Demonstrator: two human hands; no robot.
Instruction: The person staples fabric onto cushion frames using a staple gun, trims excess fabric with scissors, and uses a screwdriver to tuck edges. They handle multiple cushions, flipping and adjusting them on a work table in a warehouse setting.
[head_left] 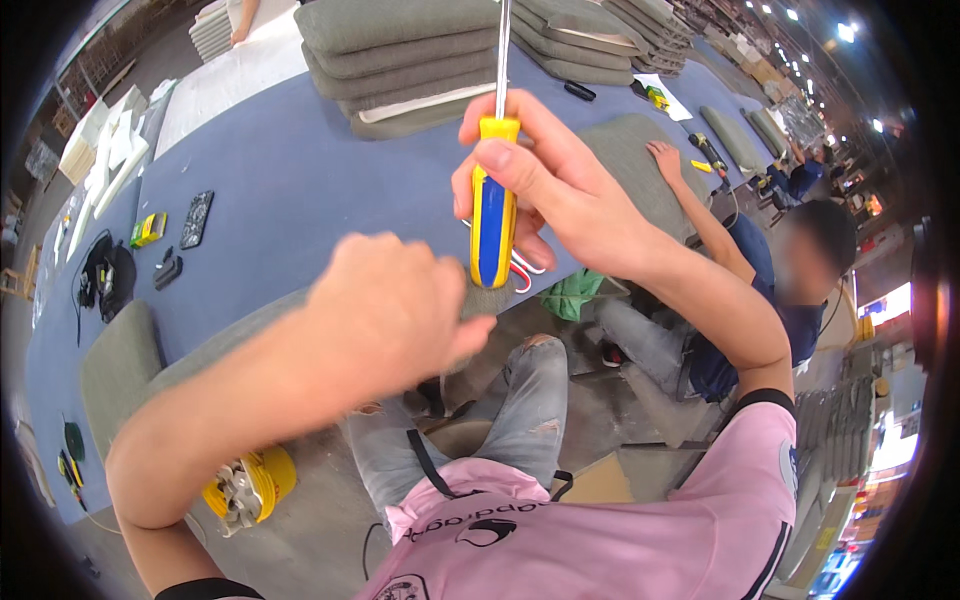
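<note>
Head view shows the person's two bare hands above the blue-covered desk (260, 180). The right hand (572, 190) grasps a screwdriver (491, 225) with a yellow and blue handle; its fingers are closed around the upper part of the handle, and the metal shaft points upward, before the stack of grey-green cushions (400, 45). The left hand (390, 295) is blurred and is located to the left of the handle's lower end, with its back toward the camera; it cannot be told whether its fingers are clenched or hold something. On the left part of the desk there lie a small yellow-green box (149, 230) and, near it, a dark speckled phone-shaped object (197, 219). At the right, a co-worker's hand (664, 160) rests on a flat cushion (625, 150). A yellow bucket (268, 484) stands on the floor, below the left forearm.
</note>
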